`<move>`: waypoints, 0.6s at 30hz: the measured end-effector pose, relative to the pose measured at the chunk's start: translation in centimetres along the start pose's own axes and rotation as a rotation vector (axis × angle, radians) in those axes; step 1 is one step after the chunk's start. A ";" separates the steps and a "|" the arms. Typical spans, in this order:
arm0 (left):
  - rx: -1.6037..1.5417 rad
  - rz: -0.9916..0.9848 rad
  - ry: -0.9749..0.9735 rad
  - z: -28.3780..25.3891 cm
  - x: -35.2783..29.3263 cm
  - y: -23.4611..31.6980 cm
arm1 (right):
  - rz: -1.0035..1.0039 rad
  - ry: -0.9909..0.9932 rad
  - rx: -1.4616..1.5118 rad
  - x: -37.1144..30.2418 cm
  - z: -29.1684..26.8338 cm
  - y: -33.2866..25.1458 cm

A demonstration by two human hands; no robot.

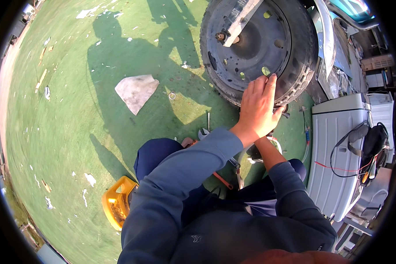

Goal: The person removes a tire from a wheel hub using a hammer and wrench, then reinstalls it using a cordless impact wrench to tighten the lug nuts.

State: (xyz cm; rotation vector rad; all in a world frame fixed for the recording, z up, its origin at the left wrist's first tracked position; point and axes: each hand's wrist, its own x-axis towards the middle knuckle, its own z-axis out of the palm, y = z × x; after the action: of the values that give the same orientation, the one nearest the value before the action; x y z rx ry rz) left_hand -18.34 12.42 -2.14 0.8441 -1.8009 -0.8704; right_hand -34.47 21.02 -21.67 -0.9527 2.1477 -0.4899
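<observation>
My left hand (258, 105) lies with its fingers stretched out against the lower part of a black wheel (255, 53), across the tyre's edge and the rim. The wheel has a knobbly tyre and a dark rim with holes. A metal arm (244, 22) reaches its hub, where a nut shows on the axle. My right forearm (269, 154) crosses beneath my left wrist. The right hand is hidden behind the left one, so its fingers and anything in them cannot be made out. A wrench (203, 133) and a red-handled tool (223, 180) lie on the ground by my knees.
A dirty white rag (137, 91) and a small ring (172, 95) lie on the green ground, with white scraps scattered about. A yellow object (119, 202) stands beside my left knee. At right is a grey ribbed box (339, 149), with a black bag (375, 143) and cables on it.
</observation>
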 end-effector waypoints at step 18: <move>0.123 -0.296 -0.242 -7.0 -0.3 -5.6 | -0.160 0.327 -0.739 -3.9 0.7 -2.6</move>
State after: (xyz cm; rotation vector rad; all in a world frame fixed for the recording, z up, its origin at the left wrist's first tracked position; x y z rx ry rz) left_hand -10.72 8.37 -4.81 1.1459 -1.9846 -1.0970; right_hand -30.87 22.25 -18.81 -1.5324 2.6201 0.1171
